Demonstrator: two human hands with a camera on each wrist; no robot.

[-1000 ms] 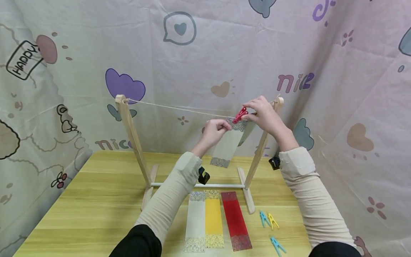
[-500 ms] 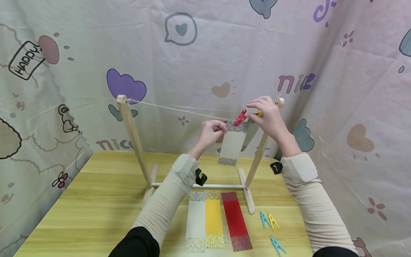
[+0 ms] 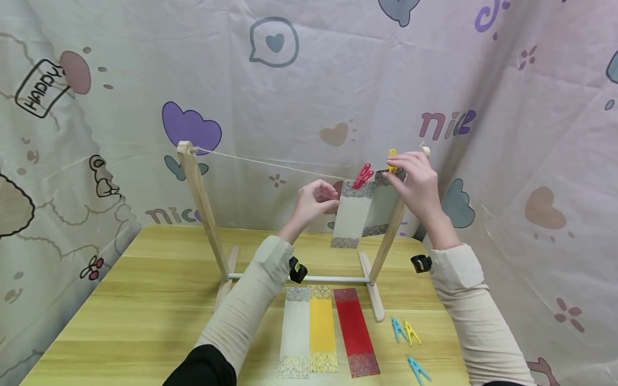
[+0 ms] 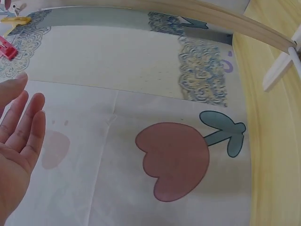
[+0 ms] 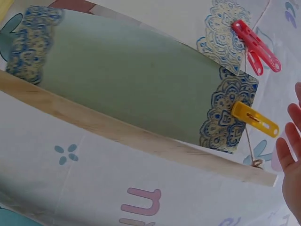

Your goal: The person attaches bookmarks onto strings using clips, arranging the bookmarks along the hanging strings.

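A cream bookmark-like strip (image 3: 352,215) with patterned ends hangs from the string (image 3: 270,163) under a red clothespin (image 3: 363,176). Beside it, overlapping at the edge, a grey-green strip (image 5: 131,77) hangs from a yellow clothespin (image 5: 255,118) near the right post. My left hand (image 3: 313,206) is at the cream strip's left edge; the left wrist view shows its fingers loosely extended and holding nothing. My right hand (image 3: 419,182) is beside the yellow clothespin, and in the right wrist view its relaxed fingers (image 5: 294,127) stand apart from it.
A wooden frame with a left post (image 3: 200,203) and right post (image 3: 388,236) stands on the table (image 3: 120,300). In front lie a white strip (image 3: 296,332), a yellow strip (image 3: 321,327) and a red strip (image 3: 356,332). Blue clothespins (image 3: 418,370) and another yellow clothespin (image 3: 412,333) lie at right.
My right hand has let go of the red clothespin and moved right to the yellow one. My left hand has released the cream strip's edge and drawn slightly left. The cream strip now hangs straighter.
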